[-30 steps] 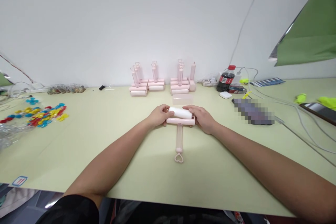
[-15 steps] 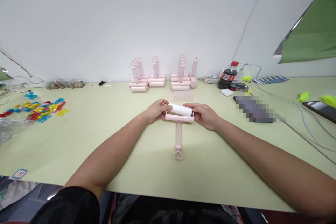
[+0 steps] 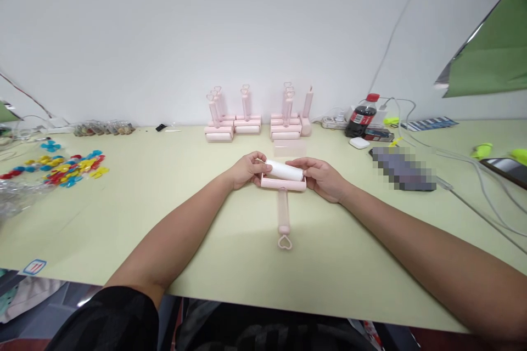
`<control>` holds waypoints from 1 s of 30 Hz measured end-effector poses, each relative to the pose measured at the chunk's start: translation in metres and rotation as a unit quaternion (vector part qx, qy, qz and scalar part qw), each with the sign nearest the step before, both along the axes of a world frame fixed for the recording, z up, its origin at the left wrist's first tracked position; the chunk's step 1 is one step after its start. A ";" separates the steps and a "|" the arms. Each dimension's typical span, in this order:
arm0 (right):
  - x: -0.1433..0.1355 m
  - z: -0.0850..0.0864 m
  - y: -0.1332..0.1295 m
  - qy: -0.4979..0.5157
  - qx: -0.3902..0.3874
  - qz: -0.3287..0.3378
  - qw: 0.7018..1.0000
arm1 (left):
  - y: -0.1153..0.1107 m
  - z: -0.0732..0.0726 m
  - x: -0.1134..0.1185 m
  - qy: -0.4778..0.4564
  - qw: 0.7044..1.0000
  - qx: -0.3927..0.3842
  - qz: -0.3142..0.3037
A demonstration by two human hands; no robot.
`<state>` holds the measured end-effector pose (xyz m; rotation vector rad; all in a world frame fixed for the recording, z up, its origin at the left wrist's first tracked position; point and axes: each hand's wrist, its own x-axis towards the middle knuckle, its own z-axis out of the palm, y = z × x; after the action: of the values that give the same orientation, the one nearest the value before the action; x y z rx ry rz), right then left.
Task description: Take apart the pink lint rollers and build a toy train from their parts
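Observation:
A pink lint roller frame [image 3: 284, 184] lies on the table, its clear handle and heart-shaped loop pointing toward me. In its opening sits a white sticky paper roll [image 3: 285, 170], slightly tilted, left end higher. My left hand [image 3: 248, 170] pinches the left end of the roll, thumb on top, beside the frame's left arm. At the right end, my right hand [image 3: 323, 178] has its fingers closed around the roll's end and the frame's right arm. Just beyond the hands lies a clear pinkish cover [image 3: 290, 147].
Several assembled pink lint rollers [image 3: 219, 134] stand by the wall. To the right are a cola bottle [image 3: 362, 115], a white case [image 3: 359, 143], a blurred phone [image 3: 401, 170] and cables. Colourful plastic pieces [image 3: 68, 170] and a clear bag [image 3: 20, 197] lie at the left.
The view has shifted slightly. Both hands keep their grip at the ends of the white roll, which stays tilted in the frame; little else differs.

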<state>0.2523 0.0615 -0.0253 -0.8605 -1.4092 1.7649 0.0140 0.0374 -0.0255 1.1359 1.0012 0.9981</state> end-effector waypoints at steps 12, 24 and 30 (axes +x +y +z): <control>-0.004 0.002 -0.002 0.000 -0.021 -0.033 0.999 | 0.004 0.003 0.001 -0.014 0.997 -0.026 0.078; -0.005 -0.007 0.000 -0.066 0.072 -0.075 0.992 | 0.006 0.001 0.001 0.002 0.989 -0.006 0.150; -0.002 -0.009 0.000 -0.173 0.181 -0.093 0.964 | 0.010 -0.002 0.002 0.007 0.987 -0.008 0.162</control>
<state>0.2500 0.0618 -0.0341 -1.0910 -1.7417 1.2028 0.0158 0.0471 -0.0280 0.9849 1.2284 1.2379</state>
